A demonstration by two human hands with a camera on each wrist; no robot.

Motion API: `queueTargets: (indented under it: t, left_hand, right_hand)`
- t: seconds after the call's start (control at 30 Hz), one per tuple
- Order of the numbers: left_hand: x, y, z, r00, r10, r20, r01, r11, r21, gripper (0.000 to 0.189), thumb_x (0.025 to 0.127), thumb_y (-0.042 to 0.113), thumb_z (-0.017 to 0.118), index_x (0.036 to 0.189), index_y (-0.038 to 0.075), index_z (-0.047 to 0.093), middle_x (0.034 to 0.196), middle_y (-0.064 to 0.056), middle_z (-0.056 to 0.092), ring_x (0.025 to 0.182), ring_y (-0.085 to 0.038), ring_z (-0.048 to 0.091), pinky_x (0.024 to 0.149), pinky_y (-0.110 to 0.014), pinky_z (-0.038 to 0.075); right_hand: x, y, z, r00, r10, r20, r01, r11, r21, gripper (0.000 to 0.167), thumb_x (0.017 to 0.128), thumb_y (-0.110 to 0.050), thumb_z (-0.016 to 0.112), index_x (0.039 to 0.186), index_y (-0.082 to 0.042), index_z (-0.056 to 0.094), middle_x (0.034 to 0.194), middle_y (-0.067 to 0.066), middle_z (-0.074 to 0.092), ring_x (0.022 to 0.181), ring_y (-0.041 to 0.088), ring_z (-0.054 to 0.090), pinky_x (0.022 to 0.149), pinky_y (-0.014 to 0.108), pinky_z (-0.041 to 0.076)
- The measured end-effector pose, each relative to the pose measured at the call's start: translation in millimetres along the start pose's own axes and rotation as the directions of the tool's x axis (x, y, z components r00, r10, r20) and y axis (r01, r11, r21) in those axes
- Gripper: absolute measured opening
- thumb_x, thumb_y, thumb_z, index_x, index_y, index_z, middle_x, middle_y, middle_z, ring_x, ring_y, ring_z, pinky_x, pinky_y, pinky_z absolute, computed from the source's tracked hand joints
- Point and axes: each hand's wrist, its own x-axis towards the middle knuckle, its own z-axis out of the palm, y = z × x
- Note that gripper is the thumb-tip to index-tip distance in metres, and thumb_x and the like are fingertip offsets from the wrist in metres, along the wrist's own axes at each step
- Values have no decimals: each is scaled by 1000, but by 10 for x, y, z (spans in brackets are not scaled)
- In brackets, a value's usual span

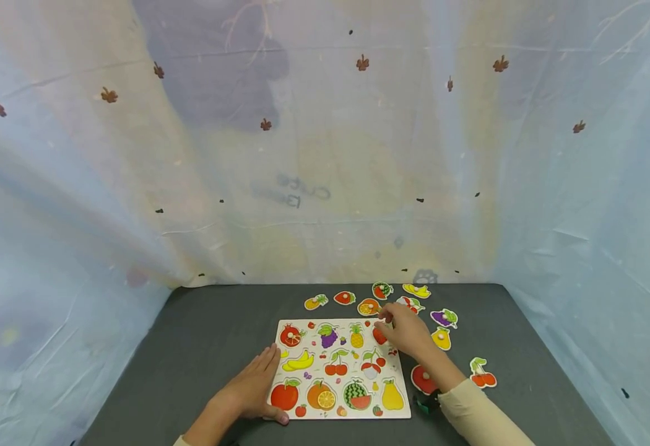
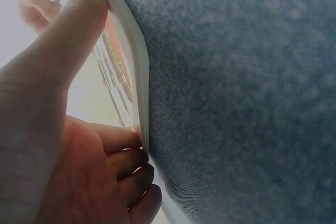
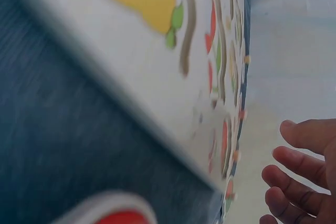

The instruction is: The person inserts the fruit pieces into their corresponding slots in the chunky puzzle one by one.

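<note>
Bracing the board, the left hand, fingers straight, probably helped steadiness; the right hand, loosely bent and empty over the far-right corner, called for gentle lowering.

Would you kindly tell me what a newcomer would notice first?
Probably the white fruit board on the dark table, with the left hand at its left edge and the right hand near its far right corner. Loose fruit pieces lie beyond it and to its right.
</note>
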Motion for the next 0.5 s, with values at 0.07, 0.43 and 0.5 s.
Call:
queueTargets:
  t: [0.07,0.43,0.5]
  left_hand:
    - [-10,4,-1,1000,1,1,-1,1000,-11,142,63,65,97,165,-7,29,174,-25,25,161,-42,25,128,-58,29]
    - [-21,12,-8,1000,6,1,-6,1000,-18,141,64,64,97,165,-8,28,174,-24,25,161,-41,24,130,-57,27]
    - [-20,4,-4,1000,8,3,-8,1000,-19,142,64,64,97,165,-8,28,174,-24,25,161,-41,24,130,-57,27]
  right_hand:
    - [-8,62,-16,1000,13,-4,-13,1000,-4,15,96,-21,84,102,-12,74,91,3,64,73,14,52,64,33,47]
    - [-62,410,-175,997,41,-64,-43,999,-25,14,95,-17,84,98,-11,71,88,1,64,76,16,56,70,36,52]
    - [-68,495,-189,995,51,-81,-54,998,-37,16,94,-18,84,99,-10,71,89,3,64,77,17,57,70,38,52]
